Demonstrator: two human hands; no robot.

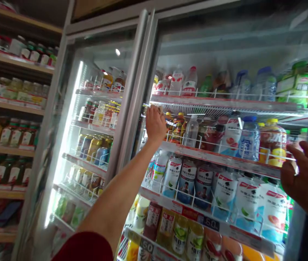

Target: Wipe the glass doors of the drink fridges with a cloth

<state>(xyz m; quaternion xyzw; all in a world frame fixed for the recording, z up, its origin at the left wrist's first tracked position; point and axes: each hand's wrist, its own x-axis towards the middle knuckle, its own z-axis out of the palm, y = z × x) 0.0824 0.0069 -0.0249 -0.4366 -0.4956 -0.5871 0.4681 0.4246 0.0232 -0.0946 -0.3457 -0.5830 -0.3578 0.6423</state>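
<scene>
My left hand (156, 124) is stretched up to the glass door (197, 43) of the drinks fridge, near the door's left edge. Its fingers are bent and pressed close together against the pane. A small pale edge (160, 108) shows at the fingertips, perhaps of a cloth, but most of it is hidden. At the right edge of the view is my right hand (304, 174), slightly blurred, with fingers apart and nothing seen in it. It is in front of the same door, near the bottles on the middle shelves; whether it touches the glass I cannot tell.
Behind the glass, wire-fronted shelves (210, 156) hold rows of bottles (189, 181). A second fridge door (96, 94) with a long metal handle (132, 87) stands to the left. Further left, wooden shelves (7, 145) carry jars and bottles.
</scene>
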